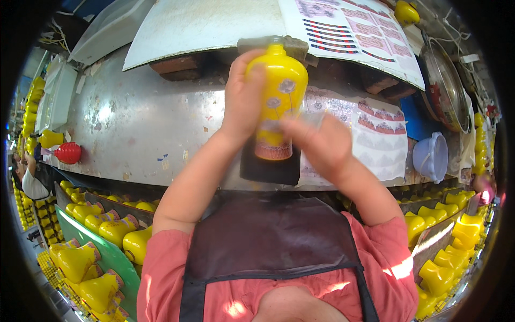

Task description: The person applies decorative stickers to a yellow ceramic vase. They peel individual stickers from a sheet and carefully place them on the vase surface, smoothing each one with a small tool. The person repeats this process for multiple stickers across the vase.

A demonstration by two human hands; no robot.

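Observation:
A glossy yellow bottle-shaped vase [289, 70] lies tilted over the bench, its narrow neck pointing away from me. Grey flower prints with thin stems mark its side, and a pinkish patterned band circles its base. My left hand [242, 99] is closed round the vase's left side. Against the vase's lower right side is my right hand [324, 140], its fingers smeared by motion; whether they hold anything is unclear. Beneath the base end lies a dark pad [268, 173]. Behind the neck sits a brownish block [300, 47].
Printed decal sheets [378, 153] lie right of the vase, with more on the raised white board [214, 27]. A lilac bucket [431, 156] stands far right. A red ribbed object [68, 153] is at left. Yellow vases [80, 263] crowd both sides. Another person [33, 182] is far left.

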